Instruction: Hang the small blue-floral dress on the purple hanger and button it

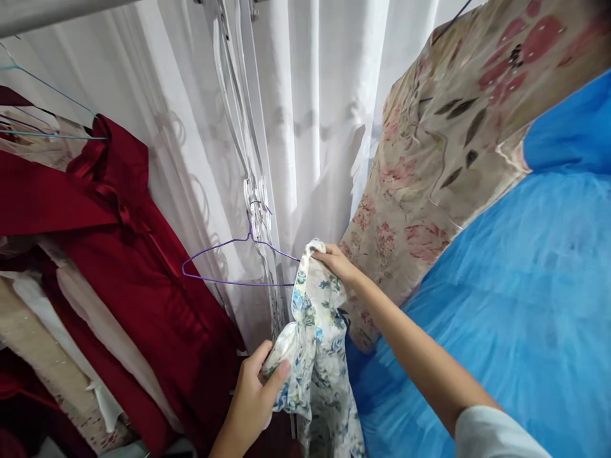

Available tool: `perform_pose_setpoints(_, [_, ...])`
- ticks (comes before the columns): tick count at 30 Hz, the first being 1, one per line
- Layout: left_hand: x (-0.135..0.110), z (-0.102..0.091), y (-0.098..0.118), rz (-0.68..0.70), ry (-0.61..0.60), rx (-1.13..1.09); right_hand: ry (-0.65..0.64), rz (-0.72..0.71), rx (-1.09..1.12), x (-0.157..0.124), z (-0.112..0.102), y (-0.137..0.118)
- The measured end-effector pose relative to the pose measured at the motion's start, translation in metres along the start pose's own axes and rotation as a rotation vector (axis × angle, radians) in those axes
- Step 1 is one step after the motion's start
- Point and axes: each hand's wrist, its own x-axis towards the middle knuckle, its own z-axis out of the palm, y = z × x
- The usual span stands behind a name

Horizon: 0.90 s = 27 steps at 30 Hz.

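A white garment with a blue and yellow floral print [324, 343] hangs down between my two hands. My right hand [337, 262] grips its top edge, where one shoulder sits over the right end of a purple wire hanger [238, 283]. Lower and to the left, my left hand [260, 381] pinches the garment's other upper part between thumb and fingers. The hanger's left arm is bare, and its hook is up at a white metal rack post [261, 210]. Fabric covers the hanger's right tip.
Dark red garments [143, 254] hang at the left on a light blue wire hanger [52, 83]. Along the right are a beige floral cloth [429, 146] and a bright blue gown [501, 286]. White curtains [315, 95] hang behind; a grey rail [57, 14] crosses the top left.
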Motion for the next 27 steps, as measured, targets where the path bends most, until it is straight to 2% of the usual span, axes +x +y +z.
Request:
perform_pose_setpoints(3, [0.014, -0.030, 0.008, 0.054, -0.001, 0.204, -0.152, 0.086, 0.053, 0.006, 0.017, 0.000])
perform_pose_setpoints(5, [0.027, -0.065, 0.004, 0.127, 0.076, 0.407, -0.212, 0.112, 0.088, 0.001, 0.019, -0.003])
perform_pose_setpoints(8, [0.052, -0.128, -0.014, 0.198, 0.120, 0.689, -0.277, 0.163, 0.159, -0.006, 0.012, -0.012])
perform_pose_setpoints(10, [0.072, -0.164, -0.027, 0.179, 0.070, 0.802, -0.321, 0.216, 0.191, -0.009, 0.006, -0.019])
perform_pose_setpoints(13, [0.104, -0.198, -0.041, 0.155, 0.075, 0.857, -0.339, 0.238, 0.181, -0.010, 0.007, -0.025])
perform_pose_setpoints(17, [0.138, -0.211, -0.039, 0.167, 0.163, 0.851, -0.272, 0.178, 0.112, -0.015, 0.016, -0.026])
perform_pose_setpoints(22, [0.160, -0.217, -0.031, 0.258, 0.192, 0.789, -0.204, 0.163, 0.113, -0.019, 0.018, -0.029])
perform_pose_setpoints(27, [0.196, -0.220, -0.028, 0.271, 0.129, 0.323, -0.260, 0.242, 0.103, -0.009, 0.016, -0.037])
